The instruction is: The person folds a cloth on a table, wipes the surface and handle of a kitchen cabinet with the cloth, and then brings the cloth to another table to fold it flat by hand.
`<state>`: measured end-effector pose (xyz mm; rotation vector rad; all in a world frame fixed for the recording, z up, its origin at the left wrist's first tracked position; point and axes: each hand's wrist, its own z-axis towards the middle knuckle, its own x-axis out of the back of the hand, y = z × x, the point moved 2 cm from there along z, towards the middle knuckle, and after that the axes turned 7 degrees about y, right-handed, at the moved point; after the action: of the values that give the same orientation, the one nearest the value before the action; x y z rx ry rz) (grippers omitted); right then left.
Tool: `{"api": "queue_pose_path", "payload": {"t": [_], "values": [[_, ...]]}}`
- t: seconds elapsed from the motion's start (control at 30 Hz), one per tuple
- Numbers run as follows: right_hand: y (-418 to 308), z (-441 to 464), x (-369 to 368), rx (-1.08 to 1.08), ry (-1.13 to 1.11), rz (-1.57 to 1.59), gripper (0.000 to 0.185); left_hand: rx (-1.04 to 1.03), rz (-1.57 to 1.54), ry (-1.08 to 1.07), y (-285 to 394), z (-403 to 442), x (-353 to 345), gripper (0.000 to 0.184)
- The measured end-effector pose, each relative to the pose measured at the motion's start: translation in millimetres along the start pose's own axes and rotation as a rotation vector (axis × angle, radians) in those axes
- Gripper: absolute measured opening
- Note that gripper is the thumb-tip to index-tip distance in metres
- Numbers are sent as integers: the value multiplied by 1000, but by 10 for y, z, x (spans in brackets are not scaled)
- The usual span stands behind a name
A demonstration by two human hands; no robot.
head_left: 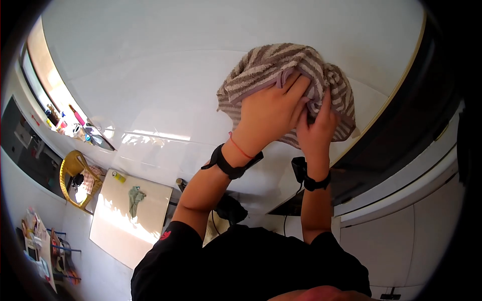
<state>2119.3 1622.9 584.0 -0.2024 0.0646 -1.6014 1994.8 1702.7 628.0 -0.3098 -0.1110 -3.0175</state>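
A brown-and-cream striped towel point(281, 60) lies bunched against a white surface at the upper middle. My left hand point(273, 110) presses into its lower edge, with the fingers partly hidden in the folds. Close beside it on the right, my right hand point(319, 123) has its fingers in a gathered fold of the same towel. The two hands almost touch. Black straps circle both wrists, and a thin red cord is on the left one.
Lower left, a pale table point(113, 215) bears a grey-green cloth point(134, 199) and a yellow-green can point(118, 176). Beyond it are a yellow chair point(65, 173) and a windowsill with small items. A dark panel point(396, 138) edges the white surface on the right.
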Motion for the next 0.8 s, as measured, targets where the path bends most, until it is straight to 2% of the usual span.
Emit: {"api": "queue_pose_path", "payload": {"t": [0.07,0.1,0.2,0.23,0.33,0.37,0.47,0.5,0.6,0.63,0.67,0.73,0.8], "values": [[-141,57,-3,-90,-36,69,60,100,14,24,-92,-111,43,35],[-194,76,5,-140,-81,48,62,67,10,142,-152,-166,87,35],[-280,128,-39,41,-118,-106,65,44,136,91,-246,-319,71,37],[-375,193,-34,14,-243,-146,66,173,60,1,-196,-338,37,39],[-480,360,-99,195,-164,-11,67,150,3,187,-249,-300,-33,39],[-487,398,-112,246,-129,27,66,124,30,168,-286,-312,-46,40],[-441,249,9,231,-218,-2,64,137,83,86,-339,-582,-141,39],[-376,128,25,176,-240,-40,60,239,81,-23,-347,-743,-176,39],[-185,20,18,199,-196,-118,62,123,161,4,-336,-716,-148,40],[-147,46,61,90,-396,-241,68,150,149,-48,-339,-650,-117,43],[-134,165,80,129,-373,-280,73,151,152,-40,-356,-533,-94,44],[-113,515,111,241,-129,-157,75,108,126,14,-374,-163,-2,42],[-17,773,119,240,-34,-209,67,26,165,139,-391,165,31,41]]}}
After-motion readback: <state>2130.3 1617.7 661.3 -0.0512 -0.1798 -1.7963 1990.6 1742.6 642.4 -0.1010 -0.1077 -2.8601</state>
